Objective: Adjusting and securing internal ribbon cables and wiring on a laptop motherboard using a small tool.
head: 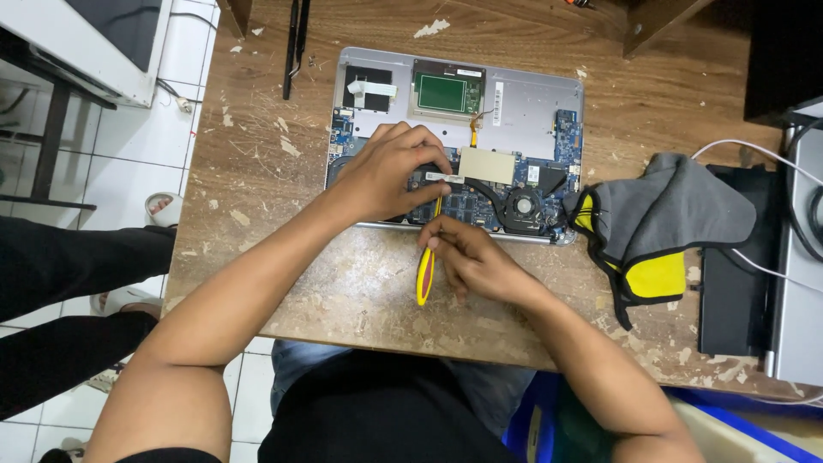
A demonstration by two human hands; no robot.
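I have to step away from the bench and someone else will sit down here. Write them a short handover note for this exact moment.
Left hand: resting on the opened laptop, fingertips pressed near the metal plate beside the heat pipe.
Right hand: gripping a yellow-handled screwdriver, tip on the board just below the left fingers.
Things: laptop lies bottom up on the worn wooden table; fan right of the tip; grey and yellow cloth to the right.
Done: bottom cover is off, board exposed.
Left: board, fan and heat pipe are all in place.
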